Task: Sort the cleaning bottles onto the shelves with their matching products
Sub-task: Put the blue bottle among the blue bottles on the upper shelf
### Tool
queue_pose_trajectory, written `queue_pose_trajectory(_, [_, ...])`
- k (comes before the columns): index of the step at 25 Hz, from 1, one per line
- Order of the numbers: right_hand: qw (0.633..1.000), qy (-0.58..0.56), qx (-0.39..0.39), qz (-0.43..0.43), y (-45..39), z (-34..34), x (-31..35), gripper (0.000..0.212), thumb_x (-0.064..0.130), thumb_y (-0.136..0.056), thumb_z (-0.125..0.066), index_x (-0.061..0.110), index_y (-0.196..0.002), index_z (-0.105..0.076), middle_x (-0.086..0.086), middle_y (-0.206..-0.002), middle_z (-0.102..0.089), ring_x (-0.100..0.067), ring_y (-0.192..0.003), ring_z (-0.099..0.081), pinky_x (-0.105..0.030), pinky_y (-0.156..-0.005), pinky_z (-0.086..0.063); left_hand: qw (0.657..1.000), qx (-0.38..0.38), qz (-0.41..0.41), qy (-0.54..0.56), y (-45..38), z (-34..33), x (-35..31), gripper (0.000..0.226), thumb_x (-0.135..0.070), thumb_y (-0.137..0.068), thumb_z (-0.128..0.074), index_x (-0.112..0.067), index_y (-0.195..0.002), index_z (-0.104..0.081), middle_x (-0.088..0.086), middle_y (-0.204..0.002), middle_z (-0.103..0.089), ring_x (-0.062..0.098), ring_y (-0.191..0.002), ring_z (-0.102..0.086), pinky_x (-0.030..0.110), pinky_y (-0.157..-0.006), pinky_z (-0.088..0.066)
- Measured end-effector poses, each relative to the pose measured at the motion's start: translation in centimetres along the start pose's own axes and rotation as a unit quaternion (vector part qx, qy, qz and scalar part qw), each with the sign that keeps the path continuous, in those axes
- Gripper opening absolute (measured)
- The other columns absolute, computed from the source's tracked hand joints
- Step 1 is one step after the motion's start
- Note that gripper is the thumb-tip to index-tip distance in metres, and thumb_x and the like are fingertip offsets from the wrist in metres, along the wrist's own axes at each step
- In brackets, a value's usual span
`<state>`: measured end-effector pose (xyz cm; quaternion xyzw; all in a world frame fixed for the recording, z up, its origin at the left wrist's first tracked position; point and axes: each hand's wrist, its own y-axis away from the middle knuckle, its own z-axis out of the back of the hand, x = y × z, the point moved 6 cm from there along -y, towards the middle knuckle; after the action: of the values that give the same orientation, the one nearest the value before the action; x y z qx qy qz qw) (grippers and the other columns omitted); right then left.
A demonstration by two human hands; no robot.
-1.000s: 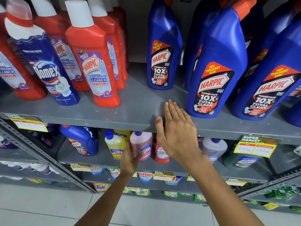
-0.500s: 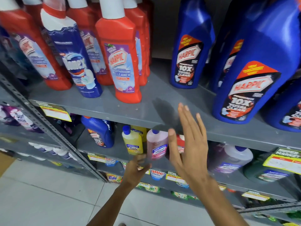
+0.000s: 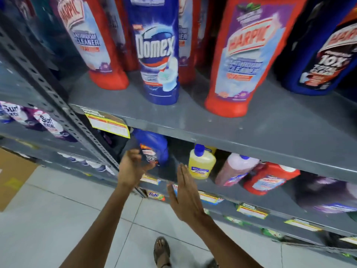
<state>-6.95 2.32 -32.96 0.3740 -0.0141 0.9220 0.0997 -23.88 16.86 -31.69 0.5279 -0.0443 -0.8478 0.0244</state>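
On the lower shelf (image 3: pixel 289 202) a blue Harpic bottle (image 3: pixel 156 146) leans at the left end. My left hand (image 3: pixel 133 167) has thumb and curled fingers around its lower front. My right hand (image 3: pixel 185 194) hovers flat, fingers apart, holding nothing, just in front of a yellow bottle (image 3: pixel 201 163). A pink bottle (image 3: pixel 235 171) and a small red bottle (image 3: pixel 270 178) lie to the right. On the upper shelf (image 3: pixel 270 130) a blue Domex bottle (image 3: pixel 156 55) stands among red Harpic bathroom cleaners (image 3: pixel 237 64), with a large blue Harpic bottle (image 3: pixel 324 55) at the right.
A perforated grey upright (image 3: pixel 58 105) slants past my left hand. Surf bottles (image 3: pixel 46 120) fill the rack to its left. A yellow price tag (image 3: pixel 108 122) hangs from the upper shelf edge. A cardboard box (image 3: pixel 13 176) sits on the tiled floor; my sandalled foot (image 3: pixel 162 250) is below.
The view has dropped and swung left. My left hand has moved left from the pink bottle to the blue Harpic bottle. My right hand has come down off the upper shelf.
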Motion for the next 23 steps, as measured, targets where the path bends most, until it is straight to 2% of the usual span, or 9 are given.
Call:
queue_pose_trajectory(3, [0.998,0.036,0.019,-0.048,-4.3,-3.5,-1.6,0.068,0.035,-0.113,-0.042,0.005,-0.168,-0.014,-0.013,-0.180,-0.009,-0.027,-0.168,-0.011,-0.036,-0.138,-0.009,0.988,0.149,-0.011,0.036,-4.1,-1.2,-0.6,0.070,0.024,-0.063,-0.093,0.003,-0.121,-0.060,0.024,-0.114,-0.072,0.033,-0.103,-0.072,0.050,-0.100,-0.056])
queue_pose_trajectory(5, [0.994,0.087,0.031,-0.059,-6.1,-5.5,-2.7,0.069,0.035,-0.113,-0.035,0.006,-0.168,-0.008,-0.013,-0.181,-0.003,-0.026,-0.169,-0.004,-0.037,-0.138,-0.005,0.978,0.204,-0.014,0.046,-5.8,-1.4,-0.1,0.059,0.022,-0.066,-0.092,-0.019,-0.105,-0.075,0.012,-0.104,-0.083,0.029,-0.097,-0.079,0.057,-0.100,-0.059])
queue_pose_trajectory(6, [0.991,0.113,0.034,-0.059,-6.5,-6.3,-3.1,0.070,0.036,-0.113,-0.033,0.006,-0.169,-0.005,-0.012,-0.181,0.000,-0.025,-0.169,-0.001,-0.037,-0.138,-0.003,0.976,0.212,-0.023,0.049,-6.4,-1.4,0.5,0.056,0.021,-0.066,-0.092,-0.024,-0.096,-0.079,-0.002,-0.094,-0.086,0.018,-0.088,-0.081,0.051,-0.095,-0.061])
queue_pose_trajectory(11, [0.983,0.172,0.002,-0.064,-6.6,-7.6,-3.3,0.072,0.041,-0.109,-0.024,0.007,-0.169,-0.002,-0.011,-0.181,0.003,-0.024,-0.169,0.002,-0.038,-0.138,-0.001,0.971,0.230,-0.034,0.060,-7.3,-1.5,1.7,0.071,0.009,-0.066,-0.097,-0.054,-0.094,-0.079,-0.028,-0.084,-0.082,-0.009,-0.077,-0.077,0.020,-0.075,-0.061])
queue_pose_trajectory(13, [0.982,0.179,0.007,-0.065,-6.6,-7.7,-3.4,0.072,0.041,-0.109,-0.023,0.007,-0.169,0.000,-0.011,-0.181,0.005,-0.024,-0.169,0.004,-0.037,-0.137,0.001,0.975,0.211,-0.043,0.049,-7.1,-1.5,1.7,0.070,0.011,-0.067,-0.096,-0.048,-0.098,-0.077,-0.033,-0.080,-0.080,-0.012,-0.072,-0.075,0.012,-0.070,-0.059])
queue_pose_trajectory(15, [0.983,0.173,0.020,-0.064,-6.7,-7.6,-3.4,0.071,0.040,-0.111,-0.025,0.008,-0.169,0.002,-0.010,-0.181,0.008,-0.023,-0.169,0.007,-0.038,-0.138,0.002,0.982,0.174,-0.055,0.056,-6.1,-0.9,1.8,0.057,0.002,-0.064,-0.101,-0.027,-0.106,-0.076,-0.019,-0.087,-0.084,-0.002,-0.080,-0.078,0.023,-0.079,-0.063])
queue_pose_trajectory(18, [0.990,0.128,0.025,-0.060,-6.0,-6.9,-2.6,0.069,0.033,-0.112,-0.033,0.008,-0.169,-0.002,-0.010,-0.181,0.003,-0.023,-0.169,0.002,-0.039,-0.139,-0.002,0.986,0.139,-0.084,0.047,-2.8,0.9,1.3,0.070,-0.038,-0.051,-0.103,-0.007,-0.108,-0.078,0.006,-0.097,-0.086,0.025,-0.089,-0.082,0.037,-0.084,-0.064])
queue_pose_trajectory(21, [0.998,0.057,0.002,-0.030,-3.7,-4.5,-0.9,0.063,0.020,-0.112,-0.041,0.004,-0.167,-0.014,-0.008,-0.179,-0.010,-0.025,-0.168,-0.012,-0.040,-0.138,-0.012,0.983,0.142,-0.104,0.045,1.2,2.8,0.1,0.069,-0.047,-0.050,-0.097,-0.012,-0.107,-0.079,-0.002,-0.092,-0.086,0.010,-0.082,-0.079,0.026,-0.075,-0.062])
queue_pose_trajectory(23, [0.999,0.007,-0.030,0.026,-1.1,-2.0,0.8,0.056,0.013,-0.111,-0.042,0.002,-0.164,-0.027,-0.008,-0.175,-0.023,-0.026,-0.165,-0.026,-0.047,-0.134,-0.026,0.978,0.149,-0.126,0.076,4.3,4.1,-2.2,0.057,-0.042,-0.052,-0.097,-0.032,-0.105,-0.079,-0.019,-0.096,-0.084,-0.004,-0.083,-0.077,0.011,-0.074,-0.058])
